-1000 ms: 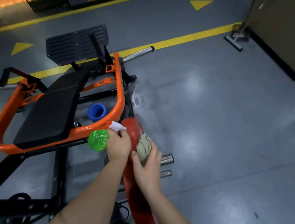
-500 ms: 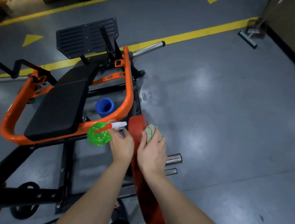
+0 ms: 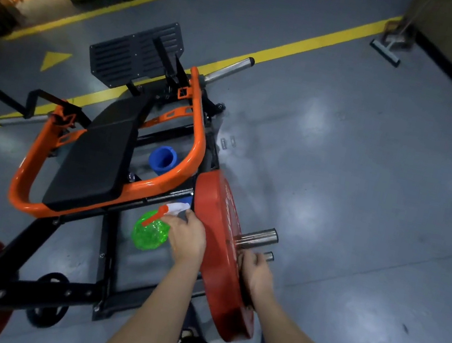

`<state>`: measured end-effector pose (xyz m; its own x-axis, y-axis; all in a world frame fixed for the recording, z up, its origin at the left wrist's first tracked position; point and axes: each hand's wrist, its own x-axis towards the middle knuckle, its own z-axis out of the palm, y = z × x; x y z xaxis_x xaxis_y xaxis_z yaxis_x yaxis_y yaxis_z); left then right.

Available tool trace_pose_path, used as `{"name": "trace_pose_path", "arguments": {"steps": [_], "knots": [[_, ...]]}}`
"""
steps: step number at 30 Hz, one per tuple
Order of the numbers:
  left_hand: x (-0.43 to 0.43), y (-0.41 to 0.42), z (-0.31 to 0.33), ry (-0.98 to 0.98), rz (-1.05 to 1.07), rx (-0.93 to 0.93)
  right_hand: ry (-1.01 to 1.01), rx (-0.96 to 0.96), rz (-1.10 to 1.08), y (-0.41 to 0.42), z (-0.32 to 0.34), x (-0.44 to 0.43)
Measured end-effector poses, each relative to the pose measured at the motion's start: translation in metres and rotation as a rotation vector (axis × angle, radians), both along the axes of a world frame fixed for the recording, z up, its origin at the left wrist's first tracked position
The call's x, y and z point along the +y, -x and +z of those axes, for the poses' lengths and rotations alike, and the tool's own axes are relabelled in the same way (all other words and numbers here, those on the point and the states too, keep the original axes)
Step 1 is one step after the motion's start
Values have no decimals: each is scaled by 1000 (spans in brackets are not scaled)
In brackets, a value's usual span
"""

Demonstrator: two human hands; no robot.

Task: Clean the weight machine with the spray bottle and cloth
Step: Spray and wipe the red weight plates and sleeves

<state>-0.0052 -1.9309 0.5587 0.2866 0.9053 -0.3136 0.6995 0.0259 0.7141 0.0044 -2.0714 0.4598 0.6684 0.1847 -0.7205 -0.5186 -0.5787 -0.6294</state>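
The person's left hand [image 3: 187, 237] grips the neck of a translucent green plastic spray bottle [image 3: 150, 233] with a white head and orange-red trigger. It holds the bottle low inside the near right corner of the orange-and-black steel weight machine [image 3: 197, 124], just beside the inner face of a round red weight plate [image 3: 217, 230].

The right hand [image 3: 257, 272] lies against the plate's outer face just below the chrome steel pegs [image 3: 260, 235]. Its fingers are bent, but the cloth does not show, so its grip cannot be told.

The step in hand looks like wiping the plate's outer side. The next move would call for sweeping down toward the plate's near rim with steady pressure, then spraying a part of the machine not yet wiped.
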Motion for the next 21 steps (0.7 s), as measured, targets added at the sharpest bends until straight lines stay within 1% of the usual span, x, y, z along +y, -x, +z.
{"name": "trace_pose_path", "arguments": {"steps": [2, 3, 5, 6, 8, 9, 10, 11, 12, 14, 16, 17, 19, 21], "knots": [[-11, -2, 2, -14, -57, 49, -31, 14, -59, -11, 13, 7], [-16, -4, 2, -30, -45, 52, -63, -5, -115, -21, 26, 15], [-23, -12, 6, -61, 56, 39, -211, -72, -228, -44, 53, 33], [-25, -15, 8, -61, 113, 38, -290, -134, -226, -53, 67, 41], [-25, -18, 8, -42, 162, 40, -375, -315, -131, -58, 79, 53], [-24, -17, 9, -33, 169, 47, -386, -393, -93, -56, 84, 54], [-23, -15, 7, -30, 173, 65, -403, -443, -78, -50, 76, 54], [-23, -14, 7, -29, 173, 78, -392, -464, -75, -45, 72, 51], [-22, -14, 5, -37, 174, 95, -382, -454, -90, -38, 65, 44], [-22, -15, 3, -52, 166, 125, -299, -332, -63, -29, 43, 28], [-24, -17, 4, -65, 158, 151, -166, -155, 26, -26, 27, 9], [-24, -18, 5, -67, 154, 159, -126, -54, 21, -26, 22, 2], [-23, -19, 8, -58, 134, 185, -153, 71, -45, -31, 26, -1], [-21, -20, 10, -44, 112, 217, -242, 82, -60, -41, 38, 1]]}}
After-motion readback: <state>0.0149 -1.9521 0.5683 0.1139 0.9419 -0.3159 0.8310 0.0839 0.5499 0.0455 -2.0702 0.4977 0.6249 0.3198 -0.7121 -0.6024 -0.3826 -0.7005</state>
